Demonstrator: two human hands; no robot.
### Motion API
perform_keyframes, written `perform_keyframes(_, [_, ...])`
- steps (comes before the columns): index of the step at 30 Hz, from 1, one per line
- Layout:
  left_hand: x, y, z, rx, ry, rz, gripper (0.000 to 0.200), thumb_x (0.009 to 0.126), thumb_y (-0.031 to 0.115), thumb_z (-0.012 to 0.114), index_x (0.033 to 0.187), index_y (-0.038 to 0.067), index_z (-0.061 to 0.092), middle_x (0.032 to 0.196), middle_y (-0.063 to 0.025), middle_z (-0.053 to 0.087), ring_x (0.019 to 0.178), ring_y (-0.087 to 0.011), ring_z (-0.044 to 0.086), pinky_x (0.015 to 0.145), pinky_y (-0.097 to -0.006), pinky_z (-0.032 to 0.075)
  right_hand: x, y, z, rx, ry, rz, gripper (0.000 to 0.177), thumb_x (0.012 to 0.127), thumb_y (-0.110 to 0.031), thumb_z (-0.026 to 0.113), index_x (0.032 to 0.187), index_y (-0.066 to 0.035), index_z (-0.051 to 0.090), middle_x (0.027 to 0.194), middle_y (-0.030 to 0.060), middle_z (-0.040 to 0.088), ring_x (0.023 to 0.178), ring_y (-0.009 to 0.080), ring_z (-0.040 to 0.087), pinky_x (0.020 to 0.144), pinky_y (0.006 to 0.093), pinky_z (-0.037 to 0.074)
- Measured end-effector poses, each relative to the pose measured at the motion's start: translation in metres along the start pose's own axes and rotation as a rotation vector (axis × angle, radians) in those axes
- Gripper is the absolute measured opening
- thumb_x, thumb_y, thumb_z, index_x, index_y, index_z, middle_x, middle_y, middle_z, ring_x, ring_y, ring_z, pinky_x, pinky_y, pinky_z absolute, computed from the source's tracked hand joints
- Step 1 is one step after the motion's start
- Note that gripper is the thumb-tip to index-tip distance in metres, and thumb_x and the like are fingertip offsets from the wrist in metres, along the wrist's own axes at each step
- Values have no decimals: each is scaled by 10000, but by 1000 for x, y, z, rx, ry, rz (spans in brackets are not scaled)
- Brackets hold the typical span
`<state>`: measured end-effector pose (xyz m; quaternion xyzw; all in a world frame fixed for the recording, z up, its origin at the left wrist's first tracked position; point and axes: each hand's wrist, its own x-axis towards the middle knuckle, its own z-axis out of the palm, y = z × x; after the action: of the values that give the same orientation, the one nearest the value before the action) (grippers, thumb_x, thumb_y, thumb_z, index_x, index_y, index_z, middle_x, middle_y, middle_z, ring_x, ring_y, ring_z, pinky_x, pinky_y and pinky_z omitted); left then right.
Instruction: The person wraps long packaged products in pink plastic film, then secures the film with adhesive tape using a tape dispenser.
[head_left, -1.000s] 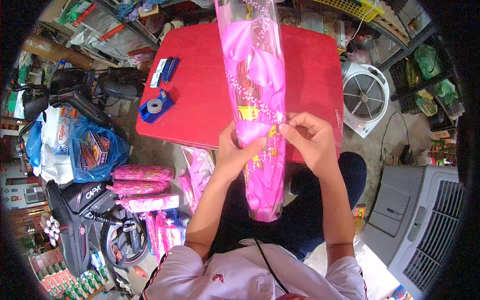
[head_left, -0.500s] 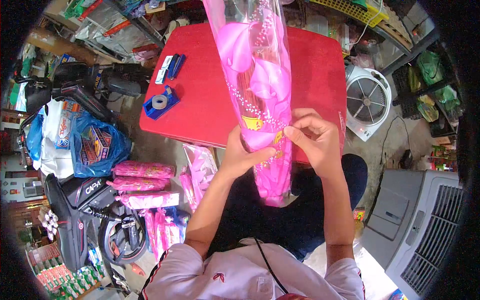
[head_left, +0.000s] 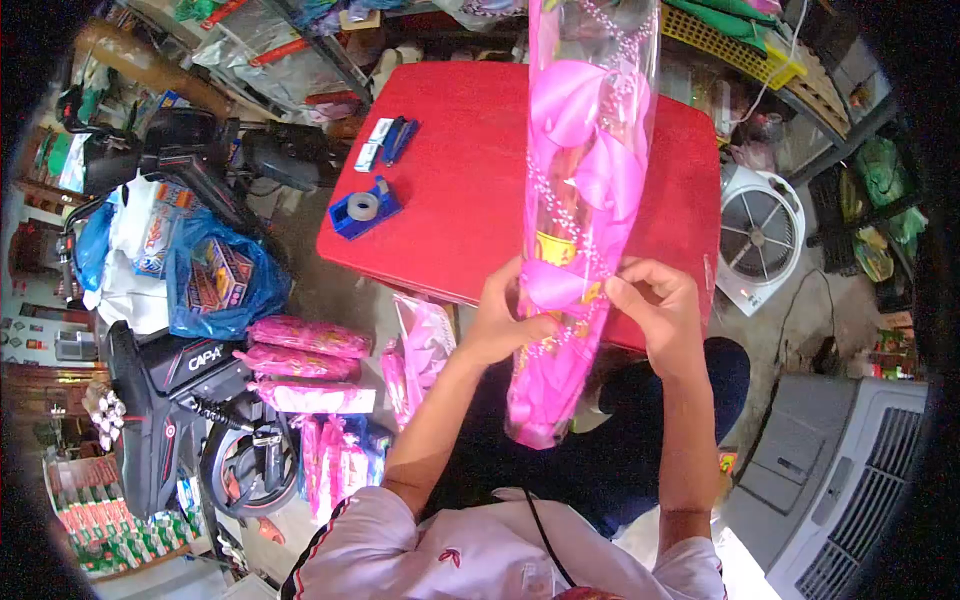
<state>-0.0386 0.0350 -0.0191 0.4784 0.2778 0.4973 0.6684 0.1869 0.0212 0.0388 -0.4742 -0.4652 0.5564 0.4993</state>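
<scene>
A long bundle (head_left: pixel 590 185) in a clear plastic sleeve printed with pink flowers and white dots stands out in front of me. It is tilted, its narrow pink end low over my lap and its wide end past the top edge of the view. My left hand (head_left: pixel 505 320) is closed around its lower part, thumb across the front. On the other side, my right hand (head_left: pixel 658 312) pinches the sleeve's edge between thumb and fingers. What fills the sleeve is not clear. Behind the bundle, a red table (head_left: pixel 460 180) carries a blue tape dispenser (head_left: pixel 366 208), a dark blue stapler (head_left: pixel 399 140) and a small white box (head_left: pixel 374 145).
Several pink wrapped packs (head_left: pixel 310 340) lie at the left, below a blue plastic bag (head_left: pixel 225 280). A black motorbike (head_left: pixel 150 400) stands farther left. On the right are a white box fan (head_left: pixel 760 235) and a grey air cooler (head_left: pixel 840 470).
The bundle's upper end has swung from leaning left to leaning slightly right. Both hands keep their hold. The whole view has shifted, with the table now farther right.
</scene>
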Motion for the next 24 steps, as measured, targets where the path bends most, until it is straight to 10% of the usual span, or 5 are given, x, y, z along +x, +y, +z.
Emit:
perform_keyframes(7, [-1,20,-15,-4,-3,-106,621,945,230,776,1440,-24,501,1319,-106,643,1242,-162,582,1092,-366,439,3,3,-6,-32,59,-56,154,920,-103,775,889,38,722,1094,126,740,1001,150,651,918,293,484])
perform_keyframes(12, [7,68,-92,1188,630,344,309,942,125,748,1204,-17,668,1166,-111,724,1063,-212,692,948,-361,545,17,20,-31,-16,243,3,158,956,-153,760,952,5,751,1000,49,745,824,80,645,743,237,510])
perform_keyframes(15, [8,96,-137,1676,701,417,430,816,107,788,1223,30,673,1306,-254,606,1237,-446,568,1074,-494,448,23,25,-38,93,254,46,165,968,-174,754,990,-11,758,987,29,741,830,81,650,737,248,520])
perform_keyframes(24, [15,132,-189,1711,181,241,211,942,99,682,1143,37,678,1328,-244,582,1219,-442,580,1041,-476,465,27,32,-42,104,275,90,243,968,-281,762,1038,-48,757,973,-4,733,850,76,649,749,263,516])
